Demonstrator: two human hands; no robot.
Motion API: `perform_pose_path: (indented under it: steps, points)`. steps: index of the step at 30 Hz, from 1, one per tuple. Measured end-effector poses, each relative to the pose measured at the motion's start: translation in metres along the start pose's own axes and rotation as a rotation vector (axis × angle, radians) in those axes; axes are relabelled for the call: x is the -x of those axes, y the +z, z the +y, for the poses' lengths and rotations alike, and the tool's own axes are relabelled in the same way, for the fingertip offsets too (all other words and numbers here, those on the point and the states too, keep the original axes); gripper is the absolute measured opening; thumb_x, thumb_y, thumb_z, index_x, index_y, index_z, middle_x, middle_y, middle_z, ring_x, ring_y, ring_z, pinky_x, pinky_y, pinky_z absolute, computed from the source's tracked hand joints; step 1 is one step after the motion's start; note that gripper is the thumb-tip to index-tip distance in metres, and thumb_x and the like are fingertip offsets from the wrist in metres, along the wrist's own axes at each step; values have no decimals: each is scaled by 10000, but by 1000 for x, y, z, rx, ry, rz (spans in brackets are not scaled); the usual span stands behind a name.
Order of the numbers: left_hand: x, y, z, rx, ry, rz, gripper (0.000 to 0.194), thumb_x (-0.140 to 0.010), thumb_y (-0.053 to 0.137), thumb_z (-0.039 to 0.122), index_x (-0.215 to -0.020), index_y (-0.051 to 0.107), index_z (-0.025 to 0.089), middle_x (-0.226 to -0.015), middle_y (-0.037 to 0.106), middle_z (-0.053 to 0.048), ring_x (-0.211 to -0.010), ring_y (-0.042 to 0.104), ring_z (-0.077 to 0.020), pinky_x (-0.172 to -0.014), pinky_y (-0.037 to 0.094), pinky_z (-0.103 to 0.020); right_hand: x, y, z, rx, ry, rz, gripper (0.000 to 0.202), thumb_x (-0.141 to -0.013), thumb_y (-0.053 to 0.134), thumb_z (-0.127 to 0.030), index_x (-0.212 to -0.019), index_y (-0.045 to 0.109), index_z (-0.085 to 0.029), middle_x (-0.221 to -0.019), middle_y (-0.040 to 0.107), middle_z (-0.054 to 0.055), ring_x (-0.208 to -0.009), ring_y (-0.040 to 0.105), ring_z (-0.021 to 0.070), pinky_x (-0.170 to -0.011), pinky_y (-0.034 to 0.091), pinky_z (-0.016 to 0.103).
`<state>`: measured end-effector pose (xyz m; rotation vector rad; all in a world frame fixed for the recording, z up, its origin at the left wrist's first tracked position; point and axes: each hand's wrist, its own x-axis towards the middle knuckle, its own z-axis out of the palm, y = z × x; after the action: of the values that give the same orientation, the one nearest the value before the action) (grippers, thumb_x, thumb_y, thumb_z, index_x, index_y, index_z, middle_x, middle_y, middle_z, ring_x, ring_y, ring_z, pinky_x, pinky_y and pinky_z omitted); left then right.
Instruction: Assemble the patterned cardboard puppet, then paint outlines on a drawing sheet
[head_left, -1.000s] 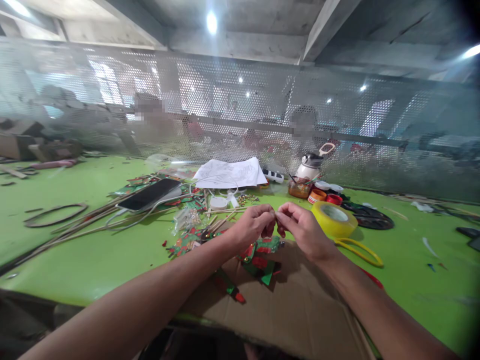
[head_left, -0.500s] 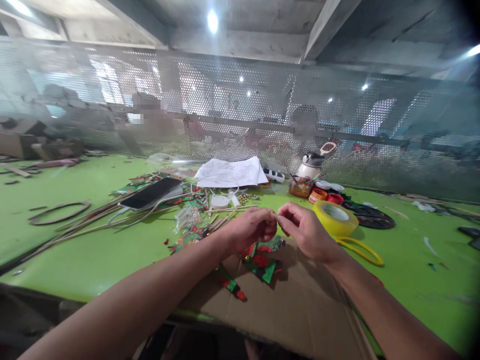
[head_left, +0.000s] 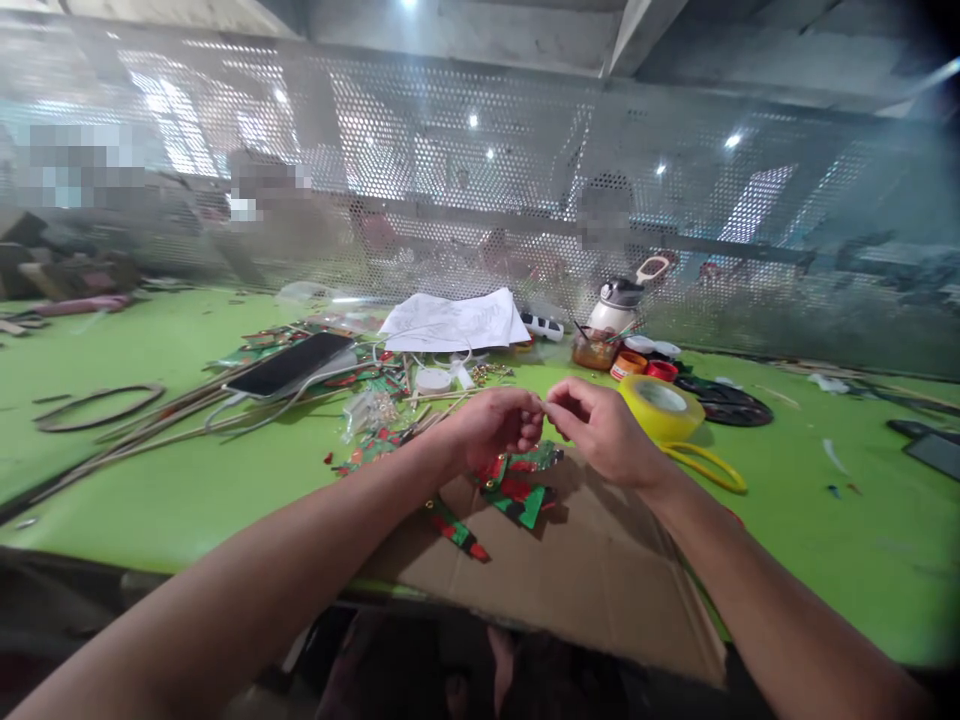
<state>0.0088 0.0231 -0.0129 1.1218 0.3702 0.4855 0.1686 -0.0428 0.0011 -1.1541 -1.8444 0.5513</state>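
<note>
My left hand (head_left: 501,428) and my right hand (head_left: 596,425) meet at the fingertips above a sheet of brown cardboard (head_left: 570,590). Both are closed in a pinch. Whatever sits between the fingers is too small to make out. Just beneath them lie painted red, green and black flat pieces (head_left: 523,500) with small gold-coloured fasteners. One narrow painted strip (head_left: 461,535) points toward the cardboard's front edge. More painted pieces (head_left: 375,447) are heaped left of my left hand, beside a clear plastic bag (head_left: 365,413) of small bits.
A phone (head_left: 292,365) with a white cable lies on thin sticks (head_left: 161,410) at the left. Behind my hands are white papers (head_left: 454,320). Yellow tape (head_left: 660,408), paint pots (head_left: 630,365) and a bottle (head_left: 615,308) stand right, before a perforated screen (head_left: 450,220).
The whole view has tilted down a little, so the table sits higher in the picture. My hands stay pinched together at nearly the same place over the cardboard.
</note>
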Motion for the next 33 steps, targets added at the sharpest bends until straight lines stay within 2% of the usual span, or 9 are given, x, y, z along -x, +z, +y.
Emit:
perform_pose_path:
  steps: [5, 11, 13, 15, 17, 20, 24, 29, 33]
  points:
    - [2, 4, 1, -217, 194, 64, 134, -773, 512, 195, -655, 519, 131, -556, 518, -8, -478, 499, -101, -459, 361, -228, -3, -1, 5, -144, 73, 1, 162, -870, 554, -318, -808, 559, -168, -649, 525, -10, -594, 471, 118, -550, 374, 257]
    - [3, 5, 3, -262, 264, -34, 193, -825, 519, 288, -742, 567, 120, -665, 573, -42, -614, 555, -135, -577, 427, -271, -3, -10, 2, -277, 79, 3, 164, -862, 577, -324, -818, 568, -165, -676, 539, -6, -601, 483, 113, -566, 387, 262]
    - [3, 3, 5, -377, 281, 8, 230, -824, 512, 323, -791, 598, 112, -758, 604, -71, -727, 583, -162, -651, 449, -290, -3, -17, 2, -309, 89, -21, 165, -857, 581, -322, -813, 571, -163, -687, 550, -2, -607, 490, 113, -578, 394, 263]
    - [1, -1, 7, -646, 258, 122, 242, -777, 563, 327, -851, 632, 107, -830, 623, -83, -784, 578, -173, -696, 446, -293, -4, -25, 5, -295, 130, -96, 181, -840, 600, -329, -790, 579, -156, -690, 563, 5, -628, 502, 116, -609, 403, 267]
    - [0, -4, 9, -970, 156, 180, 304, -710, 623, 298, -946, 657, 110, -873, 637, -78, -773, 570, -172, -688, 432, -283, -5, -30, 9, -246, 194, -199, 200, -817, 623, -342, -773, 591, -149, -697, 578, 13, -655, 512, 121, -641, 402, 271]
    - [-2, -8, 10, -1220, -39, 105, 419, -686, 628, 287, -1072, 653, 125, -894, 659, -69, -733, 571, -168, -633, 411, -262, -6, -31, 18, -182, 263, -293, 201, -794, 635, -342, -769, 599, -146, -724, 593, 21, -680, 514, 125, -654, 391, 270]
    - [-3, -11, 6, -1199, -107, -3, 313, -683, 632, 292, -949, 693, 138, -819, 678, -47, -697, 567, -155, -599, 393, -239, -7, -27, 27, -145, 315, -310, 185, -786, 625, -329, -764, 588, -149, -752, 602, 27, -673, 511, 123, -639, 389, 267]
    - [-4, -16, 0, -921, -44, 51, 123, -669, 634, 235, -747, 657, 143, -646, 606, 13, -576, 481, -95, -567, 353, -217, -7, -25, 25, -177, 354, -289, 186, -773, 640, -327, -773, 607, -145, -757, 599, 25, -674, 513, 120, -648, 403, 265]
    - [-4, -19, 0, -668, 4, 142, 139, -681, 651, 273, -709, 605, 144, -616, 546, 31, -538, 413, -72, -518, 299, -202, -7, -22, 17, -340, 354, -212, 233, -750, 681, -370, -763, 619, -146, -790, 595, 33, -729, 534, 134, -699, 438, 284]
